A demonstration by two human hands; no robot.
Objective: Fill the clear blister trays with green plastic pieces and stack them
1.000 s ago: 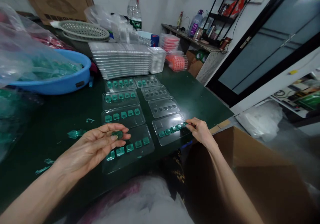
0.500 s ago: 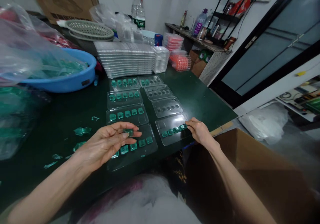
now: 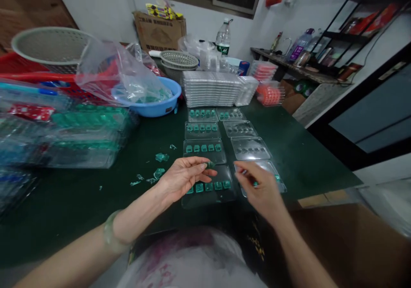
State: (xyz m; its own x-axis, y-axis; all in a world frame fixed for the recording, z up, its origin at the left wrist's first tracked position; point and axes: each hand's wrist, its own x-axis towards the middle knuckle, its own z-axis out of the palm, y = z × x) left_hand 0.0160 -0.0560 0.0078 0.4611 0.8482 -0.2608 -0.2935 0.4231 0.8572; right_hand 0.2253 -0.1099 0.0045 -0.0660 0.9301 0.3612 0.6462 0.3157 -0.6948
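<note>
My left hand (image 3: 189, 174) pinches a small dark-green translucent piece (image 3: 210, 165) between thumb and fingertips, over the nearest left tray (image 3: 205, 202). That clear plastic tray has a row of green square pieces (image 3: 209, 187) in it. My right hand (image 3: 261, 187), somewhat blurred, is above the nearest right tray (image 3: 278, 172) and covers much of it. Its thumb and forefinger point toward my left hand, slightly apart, with nothing seen between them. Green pieces show at the edges of this hand. Behind, another left tray (image 3: 204, 157) holds a row of green pieces.
Stacked clear trays (image 3: 212, 89) stand at the back beside a blue basin (image 3: 152, 109). Torn green scraps (image 3: 162, 157) lie left of my left hand. Packed green goods (image 3: 86, 121) sit farther left. A cardboard box (image 3: 349, 232) is at the lower right.
My right hand has left the far end of the row in the nearest right tray and come left toward my left hand. The left hand still holds its piece. The view has turned left.
</note>
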